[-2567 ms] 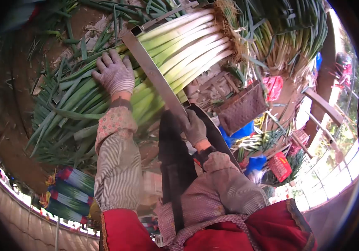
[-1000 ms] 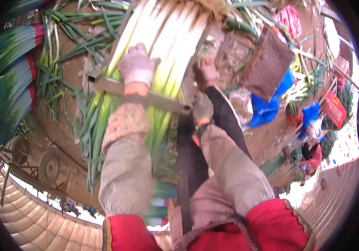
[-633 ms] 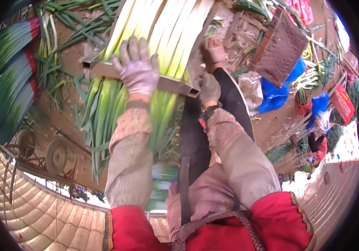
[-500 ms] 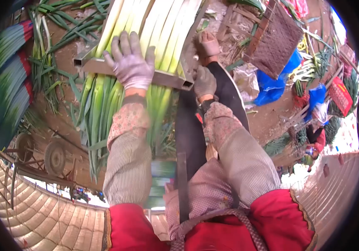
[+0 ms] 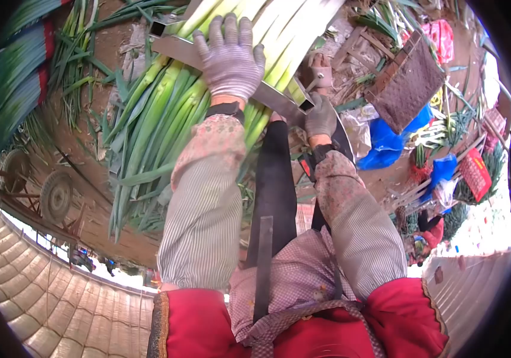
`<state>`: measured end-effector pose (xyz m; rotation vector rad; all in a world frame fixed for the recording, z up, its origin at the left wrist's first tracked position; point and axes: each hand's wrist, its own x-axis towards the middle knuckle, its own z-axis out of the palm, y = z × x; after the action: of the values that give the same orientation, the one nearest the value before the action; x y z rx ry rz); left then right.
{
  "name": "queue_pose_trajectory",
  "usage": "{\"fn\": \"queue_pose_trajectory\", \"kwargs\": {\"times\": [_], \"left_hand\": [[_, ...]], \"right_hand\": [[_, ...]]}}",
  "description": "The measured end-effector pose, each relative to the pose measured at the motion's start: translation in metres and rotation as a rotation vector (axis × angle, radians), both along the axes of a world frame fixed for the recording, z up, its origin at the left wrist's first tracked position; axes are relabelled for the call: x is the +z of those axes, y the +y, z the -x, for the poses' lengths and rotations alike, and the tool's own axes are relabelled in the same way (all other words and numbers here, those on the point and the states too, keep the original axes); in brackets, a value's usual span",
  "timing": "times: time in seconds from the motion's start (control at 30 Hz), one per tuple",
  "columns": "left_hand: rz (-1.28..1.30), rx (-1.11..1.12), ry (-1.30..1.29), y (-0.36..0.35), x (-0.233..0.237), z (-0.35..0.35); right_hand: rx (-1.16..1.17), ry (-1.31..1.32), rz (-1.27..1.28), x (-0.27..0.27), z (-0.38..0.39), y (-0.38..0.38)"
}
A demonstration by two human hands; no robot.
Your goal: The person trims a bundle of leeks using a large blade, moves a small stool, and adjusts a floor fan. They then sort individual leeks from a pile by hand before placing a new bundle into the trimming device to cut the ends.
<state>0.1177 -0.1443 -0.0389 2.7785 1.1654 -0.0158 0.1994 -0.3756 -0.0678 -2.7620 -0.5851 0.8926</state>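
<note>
A row of leeks (image 5: pixel 285 42) lies in a metal frame (image 5: pixel 276 98), white stalks at the top and green leaves trailing below the crossbar. My left hand (image 5: pixel 230 56), in a striped, dirty glove, presses flat on the stalks with its fingers spread, the palm over the crossbar. At the frame's right corner, beside the open end of the square tube, my right hand (image 5: pixel 320 119) is closed on the frame, in a grey glove. Its fingertips are partly hidden. My sandalled foot (image 5: pixel 321 71) rests just past that corner.
Bundled leeks with red bands (image 5: pixel 14 71) are at the left, near loose leaves (image 5: pixel 79 65) on the ground. A wheeled cart (image 5: pixel 57 197) stands lower left. Right of the frame are a brown box (image 5: pixel 407 83), blue plastic (image 5: pixel 383 143) and a red basket (image 5: pixel 476 173). Another person (image 5: pixel 431 232) is farther off.
The frame with the leeks has shifted right and tilted, its right corner swinging away from my leg. Both hands have moved along with it, the left still flat on the stalks.
</note>
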Motion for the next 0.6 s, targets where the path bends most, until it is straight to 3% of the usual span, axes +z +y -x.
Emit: {"fn": "queue_pose_trajectory", "kwargs": {"times": [0.07,0.1,0.17,0.27,0.5,0.6], "left_hand": [[0.035,0.026,-0.044,0.002,0.001,0.000],[0.022,0.026,-0.034,0.005,-0.001,-0.001],[0.019,0.020,-0.008,0.003,-0.003,0.000],[0.024,0.017,-0.011,0.004,-0.001,0.000],[0.054,-0.104,-0.070,0.034,0.001,0.024],[0.009,-0.113,-0.046,0.034,-0.003,0.020]], "right_hand": [[0.054,-0.084,-0.120,-0.004,0.004,0.001],[-0.057,0.026,-0.095,0.010,0.003,0.017],[-0.017,0.065,0.018,0.011,0.002,0.032],[0.090,-0.016,-0.162,-0.009,0.003,0.011],[0.278,-0.026,-0.060,-0.019,0.000,-0.001],[0.234,-0.006,0.072,-0.025,-0.002,0.002]]}}
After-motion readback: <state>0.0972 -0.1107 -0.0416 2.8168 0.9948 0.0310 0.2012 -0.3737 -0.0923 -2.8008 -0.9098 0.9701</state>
